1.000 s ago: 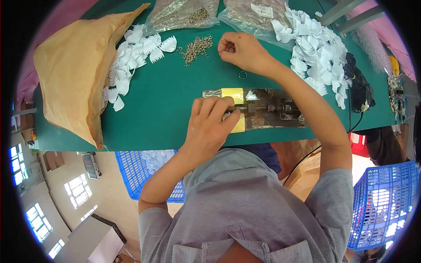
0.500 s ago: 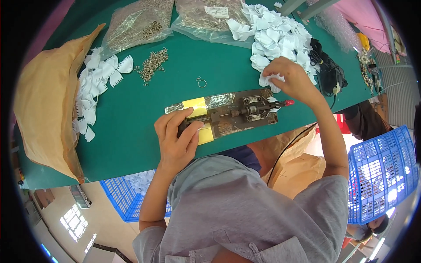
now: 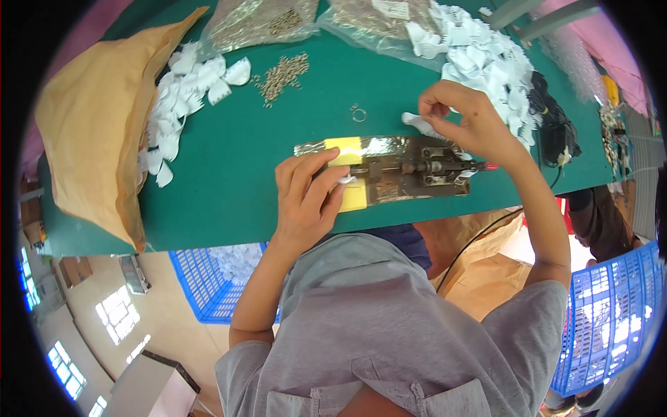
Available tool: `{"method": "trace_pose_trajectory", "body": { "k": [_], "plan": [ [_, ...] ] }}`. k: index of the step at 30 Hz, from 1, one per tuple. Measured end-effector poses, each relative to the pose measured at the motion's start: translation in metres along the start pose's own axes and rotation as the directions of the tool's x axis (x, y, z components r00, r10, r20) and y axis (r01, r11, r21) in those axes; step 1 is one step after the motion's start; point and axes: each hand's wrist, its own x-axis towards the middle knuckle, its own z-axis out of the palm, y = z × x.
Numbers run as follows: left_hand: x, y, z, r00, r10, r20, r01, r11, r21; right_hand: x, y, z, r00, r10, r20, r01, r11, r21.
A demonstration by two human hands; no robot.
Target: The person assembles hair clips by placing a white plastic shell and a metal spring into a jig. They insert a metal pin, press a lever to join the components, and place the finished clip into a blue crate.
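A person in a grey shirt (image 3: 396, 326) leans over a green worktop (image 3: 236, 174), seen from above. Nearest, the left hand (image 3: 306, 198) lies flat at the worktop's front edge, fingers together and curled slightly over a small white piece (image 3: 345, 179) pressed onto a yellow pad (image 3: 351, 196). Just beside it, bolted on a shiny foil-covered strip, sits a rusty brown metal hand press (image 3: 417, 169) with a red-tipped lever pointing right. The right hand (image 3: 465, 121) hovers above the press's far side, thumb and fingertips pinching another small white piece (image 3: 420, 124), a flat, ruffled scrap of fabric or paper. A small metal ring (image 3: 358, 112) lies on bare green a little beyond the press. Farther back, a scatter of small brass-coloured fittings (image 3: 281, 73) rests near a heap of white pieces (image 3: 184, 97) beside a tan sack (image 3: 97, 132). A second, larger heap of white pieces (image 3: 486, 59) lies at the far right, next to clear bags (image 3: 264, 21). Blue crates (image 3: 604, 320) stand below.
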Motion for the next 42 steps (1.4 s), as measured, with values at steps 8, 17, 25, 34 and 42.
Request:
{"method": "trace_pose_trajectory", "body": {
  "k": [8, 17, 25, 34, 42],
  "plan": [
    [0.004, -0.005, -0.001, 0.967, -0.252, 0.042, 0.256, 0.947, -0.195, 0.040, -0.025, 0.084, 0.982, -0.184, 0.048, 0.176, 0.974, 0.139],
    [0.000, -0.009, -0.005, 0.935, -0.308, 0.173, 0.344, 0.907, -0.242, 0.044, -0.054, 0.057, 0.923, 0.103, 0.372, -0.180, 0.967, 0.180],
    [0.003, -0.008, -0.005, 0.939, -0.300, 0.166, 0.335, 0.908, -0.253, 0.034, -0.063, 0.081, 0.986, 0.074, 0.148, -0.084, 0.994, 0.067],
    [0.004, -0.007, -0.006, 0.940, -0.296, 0.169, 0.333, 0.903, -0.271, 0.022, -0.067, 0.086, 0.990, 0.124, 0.063, -0.133, 0.980, 0.148],
    [0.004, -0.007, -0.007, 0.948, -0.280, 0.153, 0.311, 0.917, -0.251, 0.026, -0.067, 0.092, 0.999, -0.049, -0.015, 0.049, 0.999, -0.024]
  ]
}}
